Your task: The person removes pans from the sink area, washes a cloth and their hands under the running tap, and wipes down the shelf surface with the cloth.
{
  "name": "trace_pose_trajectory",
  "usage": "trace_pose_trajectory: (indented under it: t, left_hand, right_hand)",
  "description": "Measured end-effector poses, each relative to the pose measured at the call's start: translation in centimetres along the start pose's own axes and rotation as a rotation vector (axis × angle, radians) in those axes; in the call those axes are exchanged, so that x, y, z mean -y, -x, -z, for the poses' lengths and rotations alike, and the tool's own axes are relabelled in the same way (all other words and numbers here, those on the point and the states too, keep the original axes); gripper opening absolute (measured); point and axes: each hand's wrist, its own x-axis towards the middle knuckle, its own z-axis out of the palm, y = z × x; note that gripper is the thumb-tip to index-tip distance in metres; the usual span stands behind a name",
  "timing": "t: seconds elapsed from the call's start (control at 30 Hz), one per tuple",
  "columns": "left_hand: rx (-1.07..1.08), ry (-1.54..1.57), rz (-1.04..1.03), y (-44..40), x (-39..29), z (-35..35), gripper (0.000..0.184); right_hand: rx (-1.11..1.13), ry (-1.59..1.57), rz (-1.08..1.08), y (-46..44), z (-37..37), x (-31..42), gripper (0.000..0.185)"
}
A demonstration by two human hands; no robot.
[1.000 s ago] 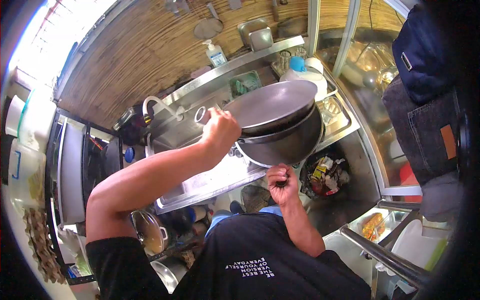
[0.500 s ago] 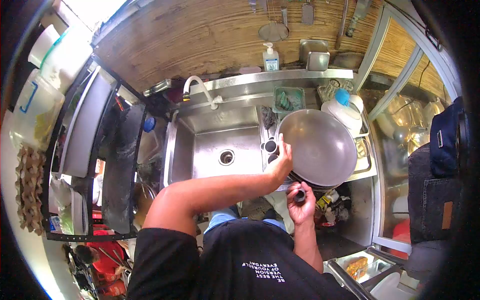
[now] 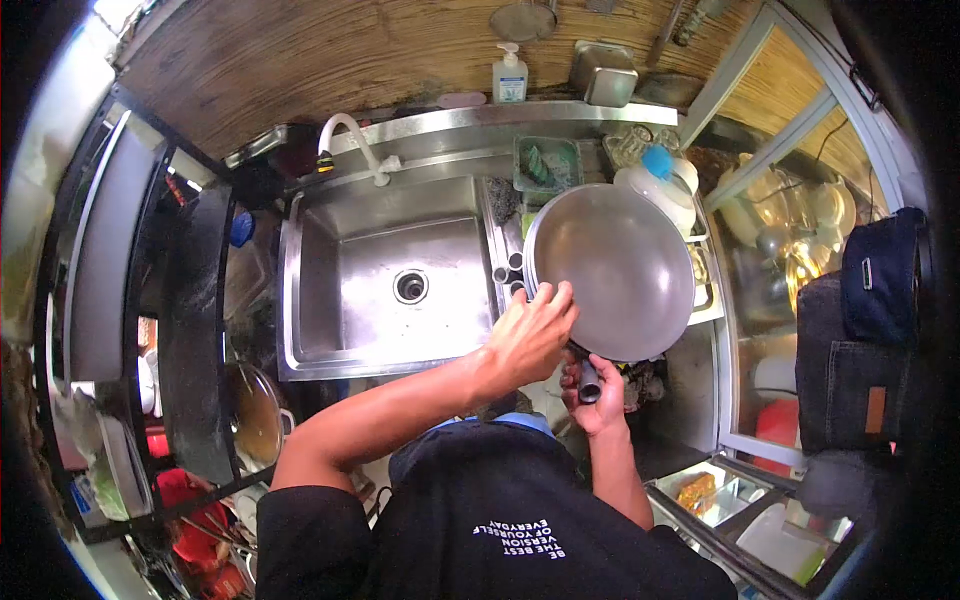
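A stack of large grey pans (image 3: 615, 270) rests on the right side of the steel sink counter. My right hand (image 3: 598, 395) is closed around a dark tubular pan handle that points toward me. At the near left edge of the pans, my left hand (image 3: 532, 335) reaches over with its fingers spread, touching or very close to the rim. Beside the pans, several more tubular handle ends (image 3: 508, 268) point left toward the basin. The steel sink basin (image 3: 405, 230) lies left of the pans.
A white faucet (image 3: 352, 130) arches behind the basin. Behind the pans are a green tray (image 3: 548, 165) and a white jug with a blue top (image 3: 657, 160). A soap bottle (image 3: 510, 75) stands on the back ledge. Black shelving (image 3: 195, 300) is at left, a glass-fronted cabinet at right.
The pans came down onto the counter, tilted at first and now lying flatter. My left hand moved off a tubular handle to the rim, and its fingers spread. The view shifted.
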Motion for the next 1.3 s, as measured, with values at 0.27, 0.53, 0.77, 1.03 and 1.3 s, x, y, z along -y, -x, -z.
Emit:
trace_pose_trajectory:
  t: [0.27, 0.53, 0.77, 1.03, 1.3]
  left_hand:
    - [-0.138, 0.507, -0.037, 1.0, 5.1, -0.3, 0.069]
    - [-0.278, 0.669, -0.002, 1.0, 6.3, -3.6, 0.064]
    - [-0.312, 0.461, 0.039, -0.5, 9.3, -3.1, 0.043]
    - [-0.298, 0.38, 0.05, -0.7, 8.1, -3.2, 0.054]
    - [-0.45, 0.476, 0.235, 0.5, 5.5, -5.3, 0.071]
  right_hand:
    - [-0.25, 0.189, 0.221, 1.8, -1.6, -1.0, 0.048]
    - [-0.374, 0.239, 0.428, -2.2, -2.5, -4.4, 0.022]
    - [-0.112, 0.449, 0.471, -9.7, -1.7, -7.4, 0.027]
    - [0.118, 0.411, 0.171, -5.9, -1.3, -3.7, 0.042]
    - [-0.971, 1.382, 0.796, -3.1, 10.6, 10.9, 0.038]
